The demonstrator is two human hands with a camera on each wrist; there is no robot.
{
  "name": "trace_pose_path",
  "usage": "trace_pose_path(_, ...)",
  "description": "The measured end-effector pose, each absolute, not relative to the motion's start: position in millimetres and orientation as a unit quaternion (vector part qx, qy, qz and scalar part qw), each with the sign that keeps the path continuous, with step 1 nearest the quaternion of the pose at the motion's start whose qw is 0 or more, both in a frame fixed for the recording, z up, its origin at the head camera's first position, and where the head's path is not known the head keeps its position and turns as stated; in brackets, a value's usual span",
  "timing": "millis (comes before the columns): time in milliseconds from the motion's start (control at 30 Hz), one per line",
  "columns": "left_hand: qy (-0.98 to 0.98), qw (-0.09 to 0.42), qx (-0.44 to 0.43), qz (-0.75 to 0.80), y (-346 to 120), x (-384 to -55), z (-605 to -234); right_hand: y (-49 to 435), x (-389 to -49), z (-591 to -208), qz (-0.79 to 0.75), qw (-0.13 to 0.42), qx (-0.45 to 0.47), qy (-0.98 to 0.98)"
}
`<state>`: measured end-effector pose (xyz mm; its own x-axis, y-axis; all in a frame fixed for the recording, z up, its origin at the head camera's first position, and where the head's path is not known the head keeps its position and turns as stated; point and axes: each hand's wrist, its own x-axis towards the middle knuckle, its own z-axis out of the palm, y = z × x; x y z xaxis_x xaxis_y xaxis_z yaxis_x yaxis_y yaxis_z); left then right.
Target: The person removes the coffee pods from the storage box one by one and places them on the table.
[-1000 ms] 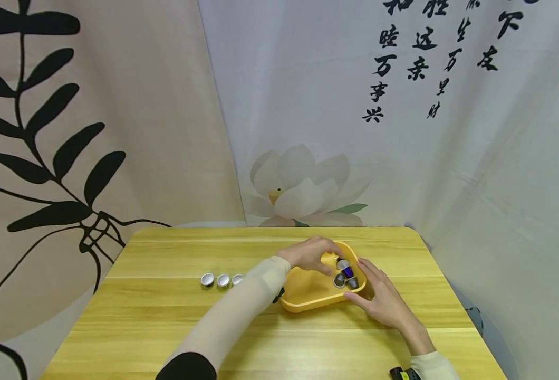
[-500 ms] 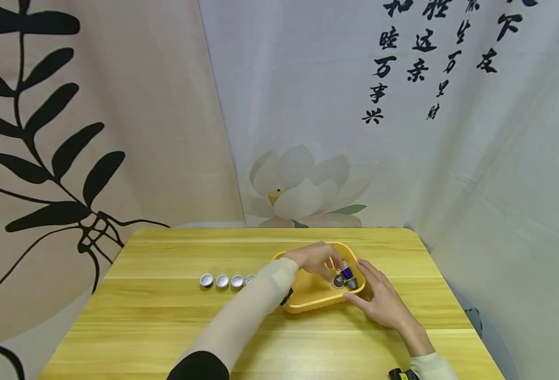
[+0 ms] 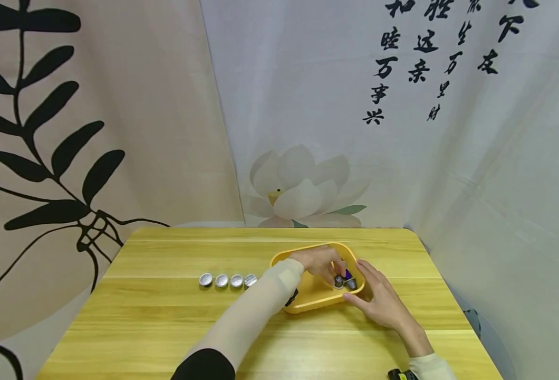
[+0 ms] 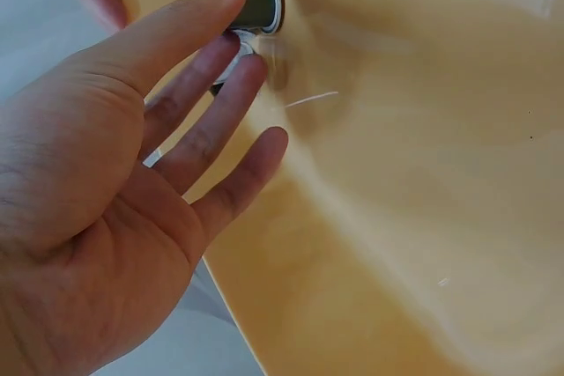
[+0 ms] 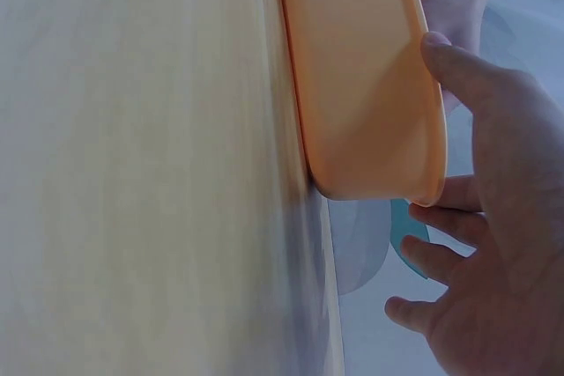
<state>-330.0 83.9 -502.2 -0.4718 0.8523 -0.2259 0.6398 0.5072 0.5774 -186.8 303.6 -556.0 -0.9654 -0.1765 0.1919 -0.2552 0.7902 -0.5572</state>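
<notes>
My left hand [image 3: 321, 262] reaches into a yellow plastic tray [image 3: 315, 305], over a few coffee capsules at its right end. A dark capsule [image 3: 338, 282] sits by its thumb and fingertips; a blue one and a grey capsule [image 3: 351, 284] lie beside it. In the left wrist view, the thumb overlaps a dark green capsule [image 4: 260, 2]; the index finger is hidden, so a pinch is not certain. A silvery capsule shows behind the other fingers. My right hand [image 3: 381, 298] grips the tray's right end, with the thumb [image 5: 436, 39] on its rim.
Several silver-topped capsules [image 3: 221, 281] stand in a row left of the tray on the wooden table [image 3: 165, 327]. My left forearm [image 3: 251, 311] passes over the table close to the row. A printed curtain [image 3: 308, 105] hangs behind the table.
My left hand has lowered toward the capsules, its fingers drawing in and covering the upper one. The left forearm has shifted right, uncovering the row's right end. My right hand stays on the tray.
</notes>
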Motion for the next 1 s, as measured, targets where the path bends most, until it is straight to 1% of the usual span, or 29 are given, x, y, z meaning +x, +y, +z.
trace_pose_path(200, 0.837, 0.249, 0.451, 0.185, 86.5, -327.9, -500.0, 304.1, -187.1, -556.4, 0.301, 0.066, 0.112, -0.945)
trace_pose_path(800, 0.84, 0.258, 0.438, 0.189, 84.9, -328.5, -503.5, 302.7, -186.5, -557.4, 0.306, 0.075, 0.123, -0.941)
trace_pose_path(1000, 0.85, 0.237, 0.435, 0.18, 78.2, -328.9, -493.8, 303.4, -186.5, -557.1, 0.304, 0.073, 0.12, -0.942)
